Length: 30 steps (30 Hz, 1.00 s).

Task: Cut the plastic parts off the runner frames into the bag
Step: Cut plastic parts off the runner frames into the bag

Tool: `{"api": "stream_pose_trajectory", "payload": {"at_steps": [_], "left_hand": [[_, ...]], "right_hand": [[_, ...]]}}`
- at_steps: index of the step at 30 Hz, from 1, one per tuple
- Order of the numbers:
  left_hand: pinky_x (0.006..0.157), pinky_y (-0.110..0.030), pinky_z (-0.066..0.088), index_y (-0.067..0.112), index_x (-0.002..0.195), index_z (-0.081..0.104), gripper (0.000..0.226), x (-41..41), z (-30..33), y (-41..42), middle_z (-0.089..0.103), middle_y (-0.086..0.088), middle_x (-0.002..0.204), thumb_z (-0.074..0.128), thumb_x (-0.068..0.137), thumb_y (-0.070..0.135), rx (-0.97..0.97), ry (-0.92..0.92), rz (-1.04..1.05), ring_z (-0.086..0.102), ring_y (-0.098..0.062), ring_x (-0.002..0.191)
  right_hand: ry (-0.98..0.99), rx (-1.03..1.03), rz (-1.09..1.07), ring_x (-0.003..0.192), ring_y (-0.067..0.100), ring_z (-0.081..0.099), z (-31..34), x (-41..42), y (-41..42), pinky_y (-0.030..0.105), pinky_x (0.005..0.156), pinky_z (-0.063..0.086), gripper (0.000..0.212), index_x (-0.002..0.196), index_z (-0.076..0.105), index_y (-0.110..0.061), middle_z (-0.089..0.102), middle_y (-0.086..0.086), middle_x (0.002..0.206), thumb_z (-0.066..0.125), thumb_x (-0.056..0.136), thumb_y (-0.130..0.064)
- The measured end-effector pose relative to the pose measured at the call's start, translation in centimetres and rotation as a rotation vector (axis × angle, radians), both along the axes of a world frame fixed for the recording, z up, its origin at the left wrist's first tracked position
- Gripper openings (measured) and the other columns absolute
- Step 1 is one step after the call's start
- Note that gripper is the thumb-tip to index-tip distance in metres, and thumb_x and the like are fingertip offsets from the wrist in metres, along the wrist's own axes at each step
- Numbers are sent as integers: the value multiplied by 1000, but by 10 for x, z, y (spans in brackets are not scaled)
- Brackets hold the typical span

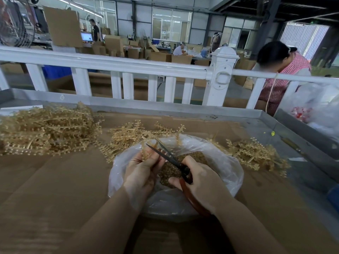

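Observation:
A clear plastic bag (222, 162) lies open on the cardboard-covered table, with several small tan cut parts (194, 157) heaped inside. Over the bag's left side my left hand (142, 171) pinches a tan runner frame (146, 150) that sticks up between its fingers. My right hand (199, 180) grips the brown handles of a pair of scissors (169, 156). The dark blades are spread apart and point up and left, at the frame.
Piles of tan runner frames lie at the far left (45, 132), behind the bag (132, 134) and to the right (256, 153). A white railing (117, 63) runs behind the table. A person in a checked shirt (286, 70) bends at the right near white bags (319, 105).

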<state>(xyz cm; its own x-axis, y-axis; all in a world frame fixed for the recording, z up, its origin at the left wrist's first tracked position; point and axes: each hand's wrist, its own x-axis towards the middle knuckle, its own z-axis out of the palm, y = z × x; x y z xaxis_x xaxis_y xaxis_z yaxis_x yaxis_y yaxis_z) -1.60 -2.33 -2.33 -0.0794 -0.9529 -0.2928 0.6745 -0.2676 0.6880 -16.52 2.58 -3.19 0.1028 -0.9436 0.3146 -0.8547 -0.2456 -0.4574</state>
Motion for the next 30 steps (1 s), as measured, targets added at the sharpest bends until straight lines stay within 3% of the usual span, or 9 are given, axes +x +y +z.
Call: {"api": "stream_pose_trajectory", "payload": {"at_steps": [5,9,14,19,30], "left_hand": [[56,-19,56,4,89,63,19,0,1,-1,69,-7,76,49,90,-9,-3,41,10,69,-10,57],[61,-20,56,1,96,63,16,1,-1,-3,68,-9,88,51,90,-8,-4,63,-12,67,-15,71],[57,-19,57,1,99,63,17,3,-5,-7,70,-9,84,53,89,-7,-5,68,-30,69,-12,64],[54,-20,57,3,91,63,15,2,-8,-9,72,-7,69,53,88,-8,-12,83,-12,70,-13,59],[55,-19,57,0,97,64,14,1,-11,-8,68,-8,77,57,86,-5,-23,67,9,67,-10,57]], "right_hand": [[10,-8,6,72,5,51,1,0,0,17,60,35,35,91,45,-25,53,-9,76,59,83,-56],[52,-47,10,67,6,49,2,1,1,12,57,34,32,91,44,-25,51,-12,72,58,85,-53],[63,-72,21,65,6,52,2,1,1,16,57,35,31,91,46,-25,54,-11,71,58,85,-53],[77,-103,18,66,8,52,0,1,2,20,61,34,31,91,45,-26,50,-14,70,58,85,-53],[126,-124,3,62,8,50,-3,0,4,19,57,31,34,90,45,-25,50,-12,67,55,84,-57]]}}
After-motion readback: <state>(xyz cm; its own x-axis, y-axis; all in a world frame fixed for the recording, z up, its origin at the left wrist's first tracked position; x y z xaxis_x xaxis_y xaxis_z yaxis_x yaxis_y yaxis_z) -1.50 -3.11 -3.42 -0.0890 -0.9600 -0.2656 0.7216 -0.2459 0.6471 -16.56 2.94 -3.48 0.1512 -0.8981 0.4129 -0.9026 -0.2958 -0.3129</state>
